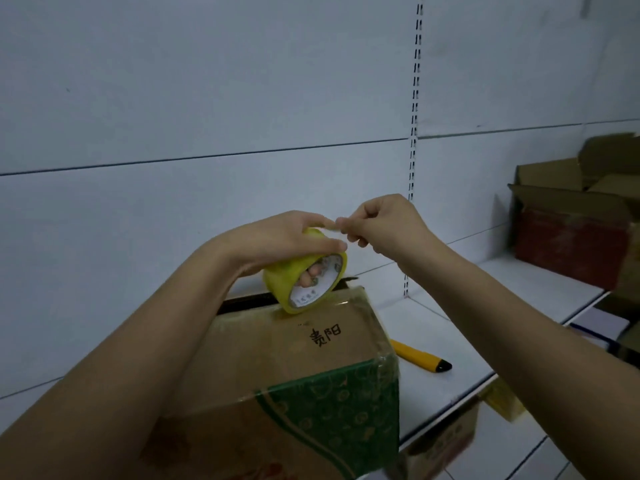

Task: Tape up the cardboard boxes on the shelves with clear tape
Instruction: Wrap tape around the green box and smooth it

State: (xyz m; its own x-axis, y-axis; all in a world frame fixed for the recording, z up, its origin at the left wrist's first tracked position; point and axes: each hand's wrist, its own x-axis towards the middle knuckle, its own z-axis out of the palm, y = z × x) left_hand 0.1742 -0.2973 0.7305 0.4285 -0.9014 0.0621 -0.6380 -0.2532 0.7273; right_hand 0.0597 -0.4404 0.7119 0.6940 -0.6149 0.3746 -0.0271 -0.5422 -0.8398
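A cardboard box (277,368) with a green printed side and black handwriting on top stands on the white shelf (485,306) in front of me. My left hand (287,237) grips a yellowish roll of clear tape (304,282) from above, fingers through its core, just over the box's far top edge. My right hand (377,223) pinches the loose tape end right beside the left fingertips. Old clear tape shines on the box's right corner.
A yellow utility knife (420,355) with a black tip lies on the shelf right of the box. An open cardboard box (571,223) with raised flaps sits at the far right. More boxes show on the shelf below (443,441). A slotted upright (414,133) runs up the back panel.
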